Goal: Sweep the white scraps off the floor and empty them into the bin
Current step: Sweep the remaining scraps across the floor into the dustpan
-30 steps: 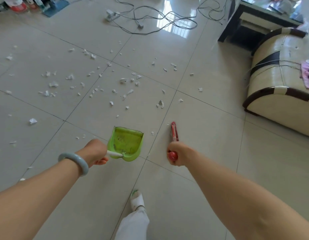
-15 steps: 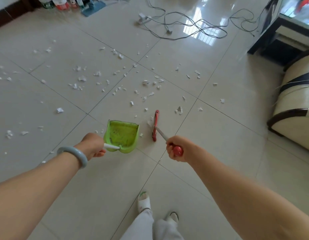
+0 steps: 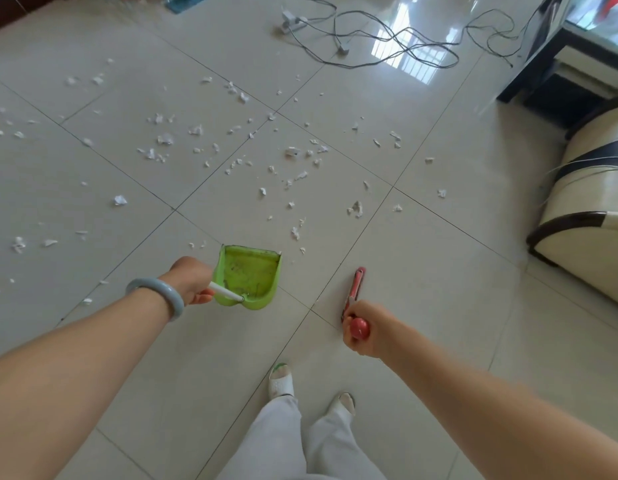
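Glossy beige floor tiles (image 3: 439,306) fill the view. The left hand (image 3: 193,282) grips the green dustpan (image 3: 252,275) by its white handle. Right of the dustpan, the right hand (image 3: 366,330) is curled round the red broom (image 3: 356,285). Beyond the dustpan lie scattered white scraps (image 3: 292,152), then cables (image 3: 387,39).

Your dustpan (image 3: 248,275) lime green, white handle (image 3: 226,292). Your broom (image 3: 355,289) red. Scraps (image 3: 292,152) white on pale beige floor (image 3: 422,271), dark grout grid. Your bangle (image 3: 155,294) pale blue-grey. Sofa (image 3: 591,188) cream, dark brown stripes.
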